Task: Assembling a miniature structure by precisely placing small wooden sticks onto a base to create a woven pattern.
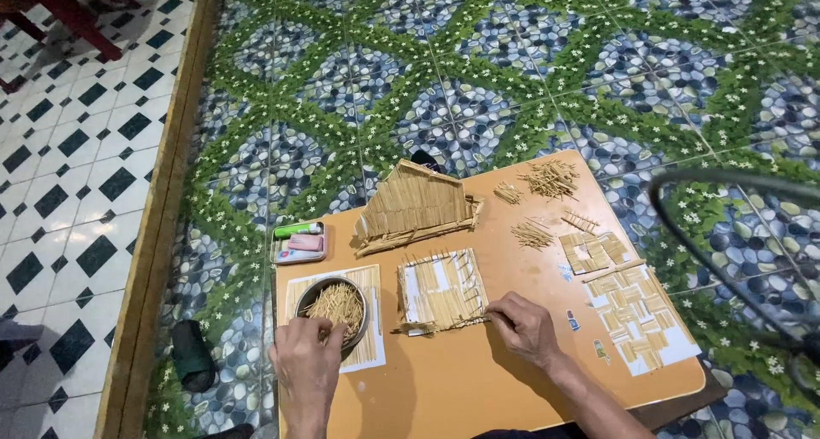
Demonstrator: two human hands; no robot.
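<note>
My left hand (307, 359) rests at the near rim of a round metal bowl (334, 307) full of thin wooden sticks, fingers bent over the rim. My right hand (523, 324) pinches a thin stick at the near right corner of a flat panel of sticks glued on white paper (440, 290). Behind the panel stands a small model house roof of sticks (416, 207). All of this sits on a low orange-brown table (461, 379).
Several stick-covered paper sheets (636, 313) lie at the table's right, loose stick piles (551, 179) at the back. A small tray with a green tube and pink block (299, 242) sits left. A dark roll (192, 354) lies on the patterned floor. A black wire hoop (683, 178) is at right.
</note>
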